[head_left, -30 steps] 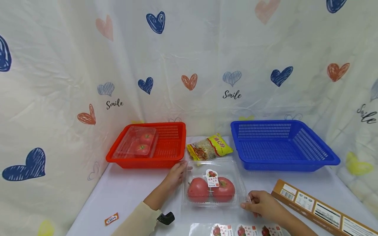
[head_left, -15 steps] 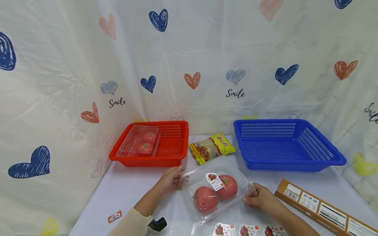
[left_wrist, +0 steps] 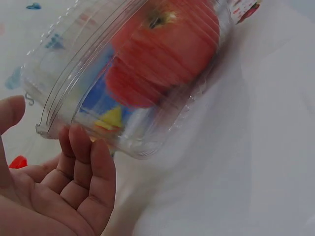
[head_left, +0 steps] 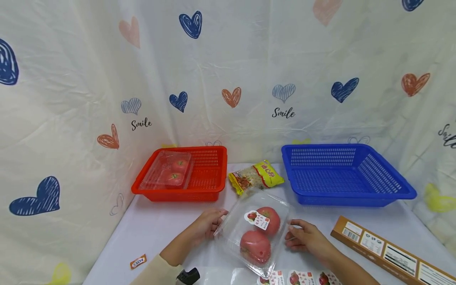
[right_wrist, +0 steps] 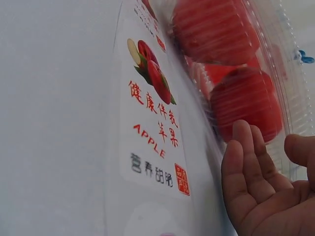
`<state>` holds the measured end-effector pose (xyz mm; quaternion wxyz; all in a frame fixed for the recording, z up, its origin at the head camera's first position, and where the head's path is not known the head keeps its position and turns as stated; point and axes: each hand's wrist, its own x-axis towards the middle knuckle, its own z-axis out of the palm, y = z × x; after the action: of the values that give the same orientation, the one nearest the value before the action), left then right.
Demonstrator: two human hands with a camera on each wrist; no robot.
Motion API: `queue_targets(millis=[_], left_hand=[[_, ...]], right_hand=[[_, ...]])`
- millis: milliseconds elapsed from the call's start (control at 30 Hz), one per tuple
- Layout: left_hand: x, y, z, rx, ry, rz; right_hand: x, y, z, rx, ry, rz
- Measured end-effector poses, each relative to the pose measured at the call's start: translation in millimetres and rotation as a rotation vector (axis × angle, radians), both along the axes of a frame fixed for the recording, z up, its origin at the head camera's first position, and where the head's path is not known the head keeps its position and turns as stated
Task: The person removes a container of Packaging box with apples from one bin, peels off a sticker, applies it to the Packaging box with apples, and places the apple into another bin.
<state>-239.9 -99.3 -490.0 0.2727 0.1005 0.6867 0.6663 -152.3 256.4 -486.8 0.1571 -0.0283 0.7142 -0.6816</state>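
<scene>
Clear box (head_left: 232, 234): askew between both hands, I see two red fruits (head_left: 255, 246) inside.
Left hand (head_left: 208, 227): loosely spread, fingertips at its edge.
Right hand (head_left: 303, 237): fingers out, thumb apart, beside it.
Yellow bag (head_left: 254, 177): between red basket (head_left: 185, 195) and blue basket (head_left: 350, 200).
</scene>
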Motion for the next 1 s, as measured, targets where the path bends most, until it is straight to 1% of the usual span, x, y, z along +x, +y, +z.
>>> queue_targets(millis=[100,267,400,533,700,833,1000], left_hand=[[3.5,4.6,0.3,0.011,-0.014,-0.032],[9.3,11.1,-1.3,0.009,-0.031,-0.051],[15.5,14.6,-1.7,0.045,-0.057,-0.082],[21.4,19.2,-0.2,0.072,-0.076,-0.104],[25.4,27.4,2.9,0.076,-0.088,-0.121],[28.2,33.0,5.3,0.059,-0.087,-0.111],[31.7,37.0,7.1,0.019,-0.087,-0.077]], right_hand=[[0.9,-5.5,5.2,0.014,-0.013,-0.047],[-0.3,-14.4,14.2,0.041,-0.028,-0.143],[-1.1,-22.1,19.3,0.102,-0.041,-0.197],[-0.5,-28.7,23.4,0.207,-0.067,-0.216],[0.2,-33.6,28.8,0.284,-0.086,-0.195],[0.0,-35.8,31.2,0.323,-0.080,-0.194],[1.1,-35.0,32.1,0.321,-0.039,-0.223]])
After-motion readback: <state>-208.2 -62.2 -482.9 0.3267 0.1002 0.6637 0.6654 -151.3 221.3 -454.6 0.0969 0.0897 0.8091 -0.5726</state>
